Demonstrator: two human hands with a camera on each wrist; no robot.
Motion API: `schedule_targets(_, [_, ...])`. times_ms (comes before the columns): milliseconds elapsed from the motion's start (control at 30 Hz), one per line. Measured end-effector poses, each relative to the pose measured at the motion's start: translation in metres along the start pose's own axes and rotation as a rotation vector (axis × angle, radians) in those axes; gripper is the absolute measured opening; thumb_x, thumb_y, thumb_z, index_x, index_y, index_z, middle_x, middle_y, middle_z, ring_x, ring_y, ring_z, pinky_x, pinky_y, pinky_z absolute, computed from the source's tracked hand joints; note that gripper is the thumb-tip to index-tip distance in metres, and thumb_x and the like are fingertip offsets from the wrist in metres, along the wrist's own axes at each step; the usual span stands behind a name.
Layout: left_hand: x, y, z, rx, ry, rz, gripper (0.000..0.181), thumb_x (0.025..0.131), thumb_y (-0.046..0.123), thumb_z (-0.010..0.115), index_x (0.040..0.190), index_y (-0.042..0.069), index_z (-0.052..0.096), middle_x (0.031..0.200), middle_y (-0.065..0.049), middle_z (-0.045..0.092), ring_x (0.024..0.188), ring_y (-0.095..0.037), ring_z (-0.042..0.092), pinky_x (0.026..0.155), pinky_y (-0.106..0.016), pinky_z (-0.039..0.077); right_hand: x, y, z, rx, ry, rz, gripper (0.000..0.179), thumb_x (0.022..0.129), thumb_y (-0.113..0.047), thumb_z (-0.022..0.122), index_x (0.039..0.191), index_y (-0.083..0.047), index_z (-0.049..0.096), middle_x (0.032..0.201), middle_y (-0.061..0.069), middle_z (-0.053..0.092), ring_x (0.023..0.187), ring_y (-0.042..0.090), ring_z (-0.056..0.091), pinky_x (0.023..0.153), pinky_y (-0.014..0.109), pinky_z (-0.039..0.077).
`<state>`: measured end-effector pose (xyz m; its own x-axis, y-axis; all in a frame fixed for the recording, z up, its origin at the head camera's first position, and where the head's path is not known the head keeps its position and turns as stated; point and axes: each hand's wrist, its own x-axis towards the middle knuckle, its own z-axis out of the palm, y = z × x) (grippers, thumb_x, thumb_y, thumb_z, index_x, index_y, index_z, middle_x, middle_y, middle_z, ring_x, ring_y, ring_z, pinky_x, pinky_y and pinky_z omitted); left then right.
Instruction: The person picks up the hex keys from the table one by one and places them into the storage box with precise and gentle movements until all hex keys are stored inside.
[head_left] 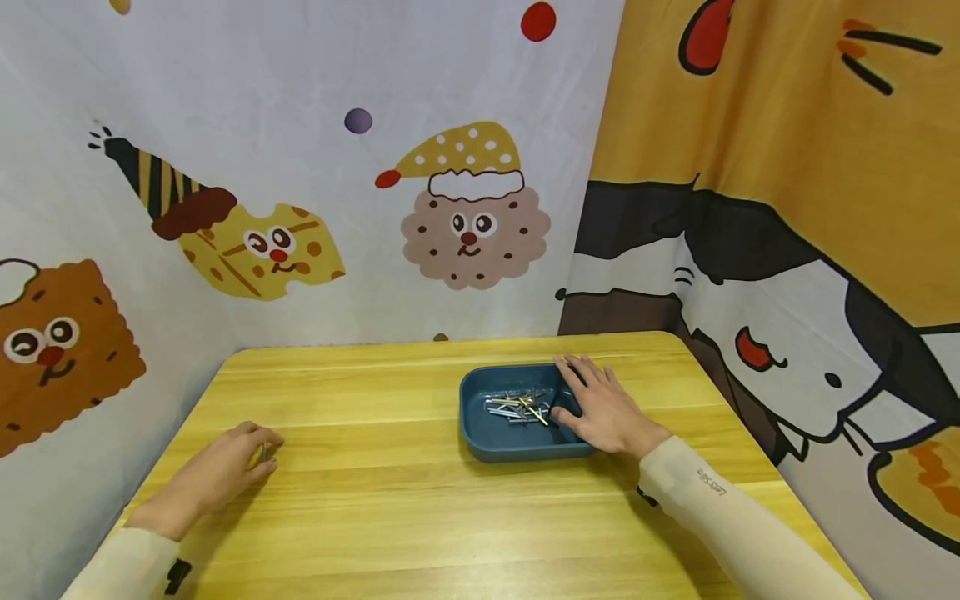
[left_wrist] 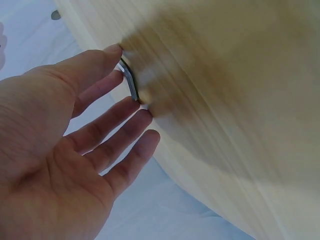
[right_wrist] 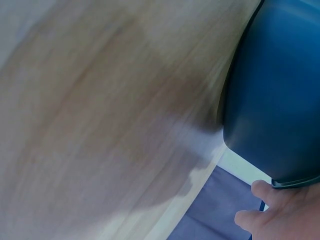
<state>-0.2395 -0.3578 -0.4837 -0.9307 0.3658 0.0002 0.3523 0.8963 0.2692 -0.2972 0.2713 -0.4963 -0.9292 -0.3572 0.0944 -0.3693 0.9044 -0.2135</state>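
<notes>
My left hand [head_left: 225, 467] is over the left part of the table, its thumb and fingertips pinching a small bent metal rod [left_wrist: 129, 80] that resembles a hex key. The other fingers of that hand stretch out loosely. A blue rectangular tray [head_left: 525, 452] stands right of the middle, holding a loose heap of thin metal pieces [head_left: 517, 407], some silver and some gold. Across the tray's right end rests my right hand [head_left: 607, 412], fingers spread at the rim and thumb over the inside. From the right wrist, the tray's outer wall [right_wrist: 275, 95] shows beside that hand.
The wood-grain table [head_left: 360, 517] has rounded far corners. Behind it hangs a white cloth [head_left: 300, 83] printed with cartoon biscuits, and a yellow cartoon curtain [head_left: 787, 167] runs along the right side.
</notes>
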Motion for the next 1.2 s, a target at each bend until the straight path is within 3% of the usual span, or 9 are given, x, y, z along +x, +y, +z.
schedule_targets(267, [0.004, 0.000, -0.001, 0.002, 0.001, -0.006, 0.035, 0.102, 0.010, 0.089, 0.133, -0.002, 0.078, 0.123, -0.022, 0.075, 0.100, -0.032, 0.077, 0.079, -0.048, 0.067, 0.000, 0.000, -0.001, 0.001, 0.004, -0.001, 0.089, 0.118, -0.053, 0.064, 0.188, -0.015, 0.023, 0.193, 0.021, 0.027, 0.179, 0.054, 0.023, 0.141, 0.084, 0.018])
schedule_targets(500, [0.007, -0.001, 0.000, 0.015, 0.027, -0.002, 0.030, 0.102, 0.008, 0.089, 0.130, 0.001, 0.080, 0.116, -0.016, 0.074, 0.092, -0.020, 0.070, 0.075, -0.041, 0.062, 0.001, 0.001, -0.001, -0.002, 0.005, 0.000, 0.089, 0.118, -0.053, 0.064, 0.188, -0.015, 0.023, 0.193, 0.021, 0.027, 0.179, 0.055, 0.023, 0.141, 0.083, 0.018])
schedule_targets(1033, [0.007, -0.002, 0.007, 0.052, 0.106, 0.037, 0.018, 0.099, 0.004, 0.091, 0.110, 0.009, 0.078, 0.106, -0.011, 0.071, 0.087, -0.020, 0.070, 0.071, -0.037, 0.061, 0.000, 0.001, -0.002, 0.006, -0.001, 0.001, 0.090, 0.118, -0.054, 0.063, 0.188, -0.016, 0.021, 0.194, 0.021, 0.026, 0.180, 0.053, 0.021, 0.142, 0.082, 0.017])
schedule_targets(1200, [0.006, -0.007, 0.011, 0.025, 0.129, 0.070, 0.020, 0.100, 0.005, 0.091, 0.104, 0.017, 0.076, 0.103, -0.007, 0.069, 0.083, -0.016, 0.066, 0.068, -0.034, 0.058, 0.000, 0.000, -0.001, 0.000, -0.007, -0.001, 0.090, 0.119, -0.054, 0.063, 0.188, -0.016, 0.021, 0.194, 0.021, 0.026, 0.180, 0.053, 0.021, 0.142, 0.082, 0.016])
